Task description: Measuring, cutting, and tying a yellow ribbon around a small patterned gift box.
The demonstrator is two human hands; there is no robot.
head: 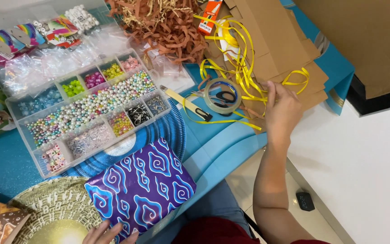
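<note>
L hand (107, 235) cut off under purple box (141, 187), R hand (281, 113) fingertips hidden

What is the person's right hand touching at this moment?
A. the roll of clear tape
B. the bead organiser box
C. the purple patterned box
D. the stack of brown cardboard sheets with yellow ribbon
D: the right hand rests on the stack of brown cardboard sheets among yellow ribbon.

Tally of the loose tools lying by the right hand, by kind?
Clear roll of adhesive tape: 1
Black-handled scissors: 1
Cream craft knife with black tip: 1
Orange rectangular box: 1
Total: 4
</note>
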